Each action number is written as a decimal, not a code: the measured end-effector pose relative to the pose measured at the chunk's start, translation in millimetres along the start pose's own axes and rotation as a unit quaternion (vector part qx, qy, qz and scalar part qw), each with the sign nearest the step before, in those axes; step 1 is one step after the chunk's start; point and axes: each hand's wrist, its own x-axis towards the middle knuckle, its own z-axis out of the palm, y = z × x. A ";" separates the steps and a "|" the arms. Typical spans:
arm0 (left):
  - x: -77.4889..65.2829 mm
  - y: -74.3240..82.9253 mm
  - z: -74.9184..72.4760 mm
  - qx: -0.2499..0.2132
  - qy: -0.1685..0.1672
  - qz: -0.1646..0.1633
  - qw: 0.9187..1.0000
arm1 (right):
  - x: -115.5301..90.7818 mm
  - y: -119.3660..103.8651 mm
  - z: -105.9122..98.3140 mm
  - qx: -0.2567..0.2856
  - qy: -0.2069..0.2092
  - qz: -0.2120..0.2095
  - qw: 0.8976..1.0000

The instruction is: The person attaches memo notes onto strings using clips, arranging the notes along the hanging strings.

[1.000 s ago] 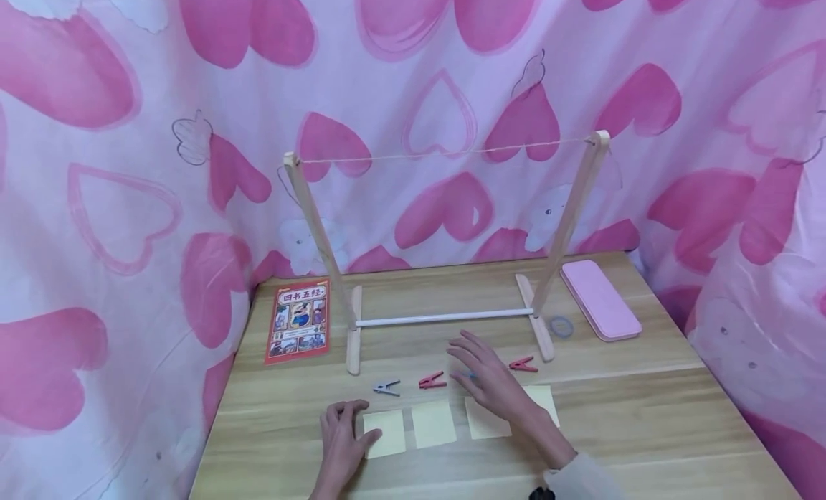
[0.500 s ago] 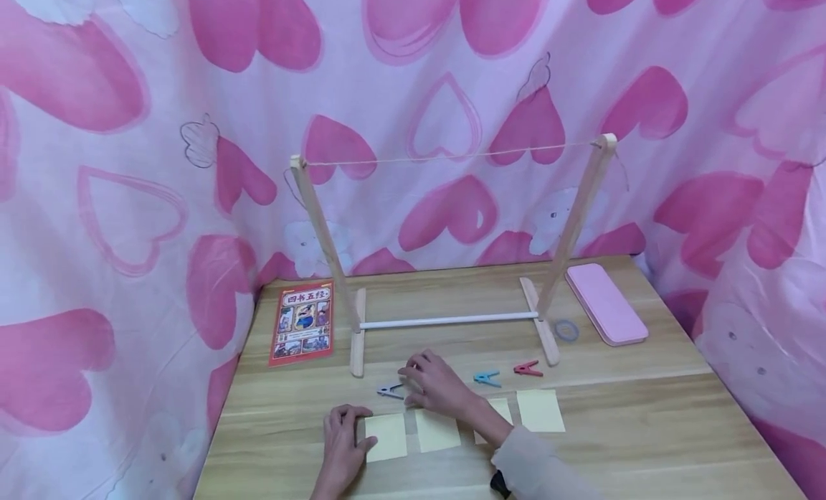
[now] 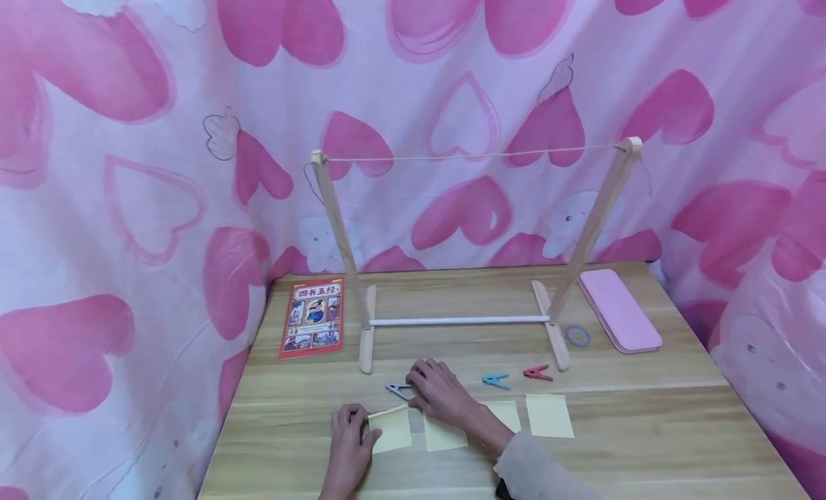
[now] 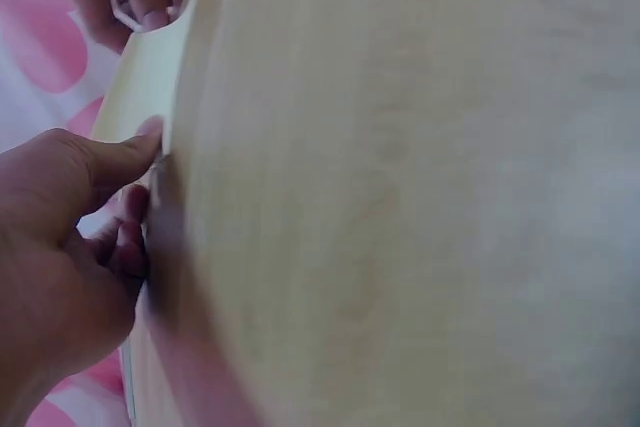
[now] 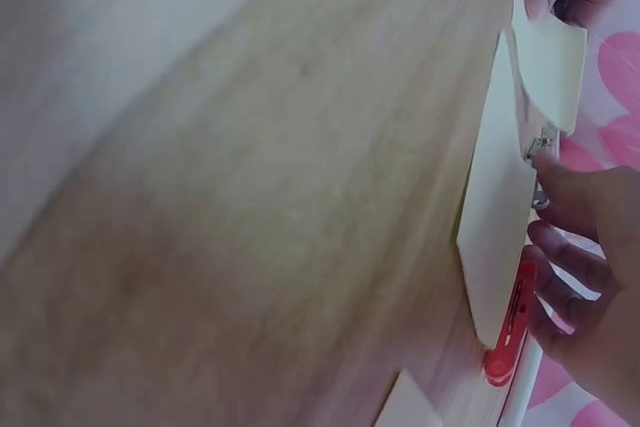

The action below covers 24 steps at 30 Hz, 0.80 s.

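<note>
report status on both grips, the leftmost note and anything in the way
Left grip pinching leftmost yellow note, note bent. Right grip on grey clothespin. Possibly in the way: red clothespin close beside right grip.

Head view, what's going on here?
A person's left hand pinches the leftmost yellow note, its far edge raised, while the right hand is at the gray clothespin; whether it grips it is unclear. Three other notes lie on the table. Nothing hangs from the string.
</note>
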 end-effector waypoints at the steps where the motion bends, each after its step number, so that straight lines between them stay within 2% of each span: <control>1: -1.3 -0.7 1.8 0.003 0.005 0.004 1.000 | -0.4 -1.1 0.9 -0.001 0.001 0.007 1.000; 6: -6.9 0.5 7.5 0.004 0.034 0.000 0.999 | -0.1 -8.6 6.8 -0.020 0.027 0.037 0.999; 9: -8.1 4.1 6.7 -0.006 0.037 -0.024 0.999 | 0.2 -11.7 9.2 -0.015 0.040 0.052 0.998; 11: -8.3 6.3 5.7 -0.014 0.038 -0.033 0.999 | -0.5 -12.1 8.4 0.013 0.047 0.061 0.997; 14: -10.5 7.3 7.2 -0.086 0.069 -0.034 0.993 | -2.3 -8.8 5.7 0.087 0.063 0.075 0.991; 16: -12.4 6.9 9.5 -0.147 0.102 -0.030 0.983 | -4.3 -4.8 1.8 0.162 0.078 0.085 0.980; 19: -14.3 2.7 13.4 -0.232 0.151 -0.030 0.961 | -7.7 2.5 -5.6 0.272 0.095 0.098 0.952; 21: -14.7 1.9 12.5 -0.252 0.164 -0.038 0.953 | -10.2 6.6 -11.9 0.335 0.099 0.110 0.930; 22: -13.9 -3.7 14.3 -0.262 0.170 -0.028 0.949 | -11.0 8.1 -15.8 0.361 0.098 0.118 0.920; 24: -14.6 -2.2 11.0 -0.275 0.173 -0.039 0.945 | -12.7 10.8 -24.5 0.402 0.102 0.136 0.900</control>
